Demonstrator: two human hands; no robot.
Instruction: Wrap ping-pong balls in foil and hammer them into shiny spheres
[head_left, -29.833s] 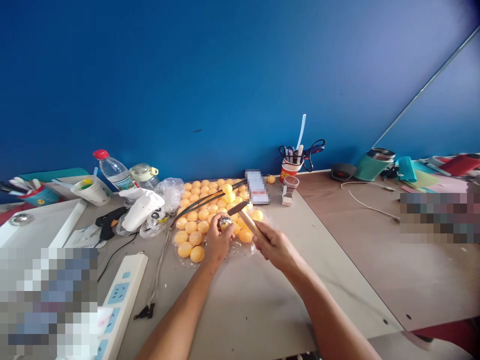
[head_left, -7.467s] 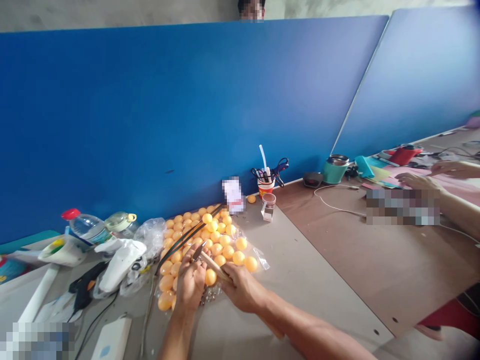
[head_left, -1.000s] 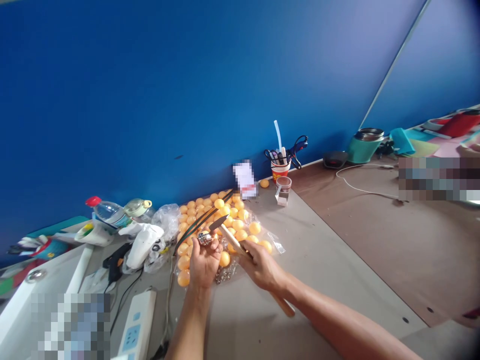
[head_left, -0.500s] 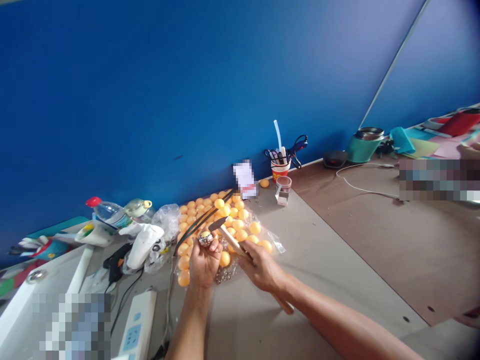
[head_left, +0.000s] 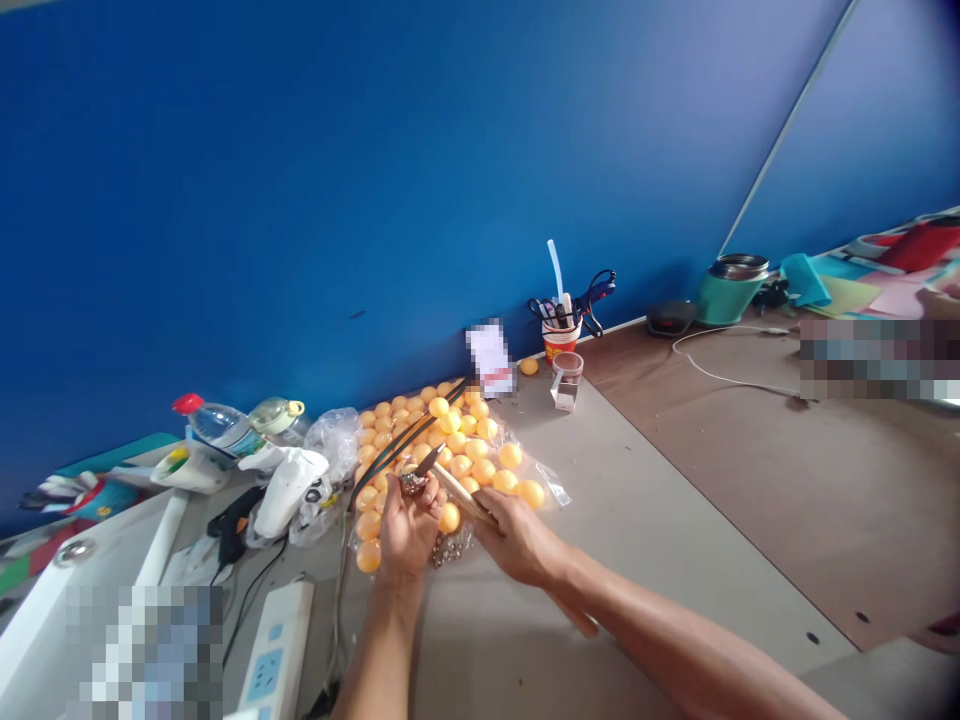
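The right hand point(head_left: 519, 534) lowered its gripped hammer point(head_left: 456, 491), seemingly onto a ball point(head_left: 411, 484) the left hand point(head_left: 409, 530) holds.

The person's left hand point(head_left: 409, 535) and right hand point(head_left: 521, 538) are both bare. The left forearm point(head_left: 380, 640) is uncovered as far as the lower edge of the view; the right forearm point(head_left: 667, 625), of which a longer stretch shows, is bare too, narrow near the hand and broader further up. Fingernails and finer marks are too small to make out.
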